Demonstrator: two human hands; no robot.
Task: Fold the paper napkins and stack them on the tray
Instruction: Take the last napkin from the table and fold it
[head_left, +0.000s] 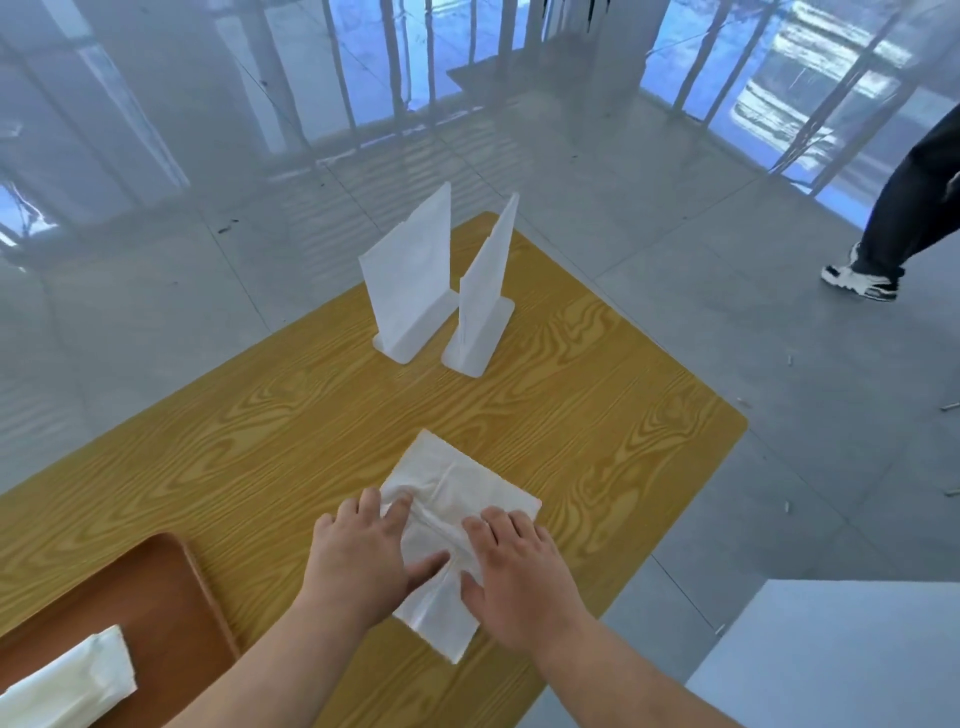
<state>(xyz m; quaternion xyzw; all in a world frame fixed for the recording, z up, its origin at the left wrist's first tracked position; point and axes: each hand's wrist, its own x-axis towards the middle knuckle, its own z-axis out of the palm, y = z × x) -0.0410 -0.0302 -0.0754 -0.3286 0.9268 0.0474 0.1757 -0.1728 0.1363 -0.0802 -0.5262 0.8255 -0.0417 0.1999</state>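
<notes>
A white paper napkin (457, 488) lies spread and creased on the wooden table (291, 415). My left hand (363, 556) presses flat on its left part, fingers apart. My right hand (514, 571) presses flat on its right part, fingers spread too. Neither hand grips the sheet. A brown tray (156, 597) sits at the near left corner, with a folded white napkin (72, 680) lying on it.
Two white napkin holders (410, 280) (483, 306) stand upright at the far side of the table, each filled with napkins. A person's leg and shoe (862, 275) are on the floor at the far right. A white surface (841, 654) sits at the near right.
</notes>
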